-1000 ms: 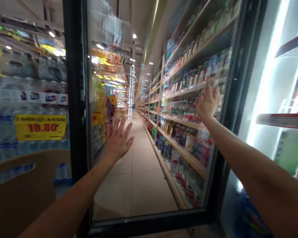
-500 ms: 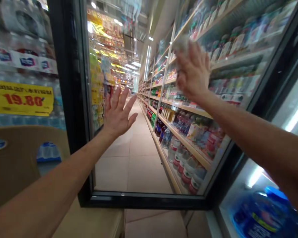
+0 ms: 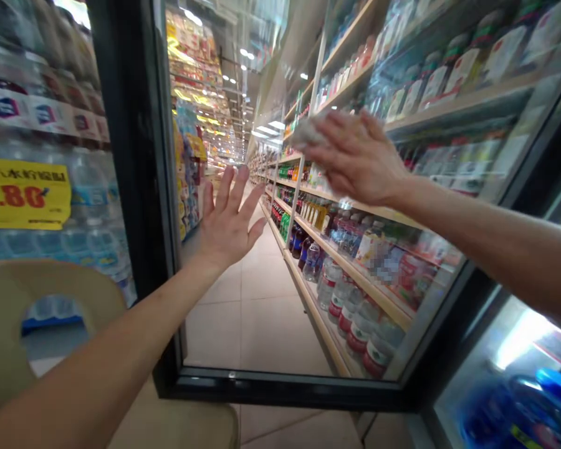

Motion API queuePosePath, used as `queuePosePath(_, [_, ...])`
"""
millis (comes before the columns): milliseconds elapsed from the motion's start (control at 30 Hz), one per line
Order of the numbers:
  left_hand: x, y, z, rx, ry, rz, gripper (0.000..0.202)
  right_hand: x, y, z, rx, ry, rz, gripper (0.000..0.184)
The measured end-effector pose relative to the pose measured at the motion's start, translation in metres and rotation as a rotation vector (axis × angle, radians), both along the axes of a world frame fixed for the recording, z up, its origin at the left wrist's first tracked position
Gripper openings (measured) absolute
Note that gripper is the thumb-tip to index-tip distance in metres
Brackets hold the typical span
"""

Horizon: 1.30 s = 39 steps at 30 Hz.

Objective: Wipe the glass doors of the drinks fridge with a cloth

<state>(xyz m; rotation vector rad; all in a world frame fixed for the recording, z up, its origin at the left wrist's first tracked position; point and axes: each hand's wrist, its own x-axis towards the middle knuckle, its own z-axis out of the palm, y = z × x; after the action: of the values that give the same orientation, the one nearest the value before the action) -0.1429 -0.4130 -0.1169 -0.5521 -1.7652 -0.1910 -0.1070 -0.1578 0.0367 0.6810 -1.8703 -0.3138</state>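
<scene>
A glass fridge door (image 3: pixel 135 187) with a black frame stands open in front of me, and its pane reflects a shop aisle and shelves of bottles. My left hand (image 3: pixel 229 224) lies flat on the glass at mid-height, fingers spread, holding nothing. My right hand (image 3: pixel 355 156) is higher up on the pane. It presses a pale, blurred cloth (image 3: pixel 306 132) against the glass under its fingers.
A beige plastic chair (image 3: pixel 23 330) stands at the lower left. Behind it, water bottles fill a cooler that bears a yellow price tag (image 3: pixel 23 193). At the lower right, the lit inside of the open fridge shows a blue bottle (image 3: pixel 537 405).
My right hand has swept from the right side of the pane to the left and towards the middle, with the cloth under it. My left hand stays flat on the glass.
</scene>
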Motion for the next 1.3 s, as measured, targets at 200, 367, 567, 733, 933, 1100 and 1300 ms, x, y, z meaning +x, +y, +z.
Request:
queuePosePath(200, [-0.012,0.001,0.002,-0.018,0.026,-0.002,0.058,0.0,0.057,0.04,-0.389,0.344,-0.112,0.059])
queuePosePath(367, [-0.021,-0.003,-0.006,-0.039,0.069,-0.029,0.061,-0.001,0.05,0.03,0.076,0.215,-0.088,0.054])
queuePosePath(567, [-0.007,-0.013,0.011,-0.121,0.062,-0.029,0.074,0.009,0.081,0.108,-0.362,0.29,-0.156,0.065])
queuePosePath(733, [-0.004,-0.015,0.123,-0.021,0.027,-0.018,0.075,-0.01,0.015,0.085,-0.07,0.103,-0.117,0.058])
queuePosePath(933, [-0.021,-0.017,0.176,-0.066,-0.041,0.013,0.078,0.0,0.02,0.104,0.274,-0.279,0.102,0.046])
queuePosePath(1100, [-0.01,-0.021,0.164,-0.06,-0.124,0.038,0.072,-0.002,0.036,0.177,-0.106,0.08,-0.102,0.055])
queuePosePath(1300, [0.006,-0.025,0.175,-0.098,-0.157,0.028,0.06,-0.006,0.017,0.158,0.511,0.057,0.141,0.045])
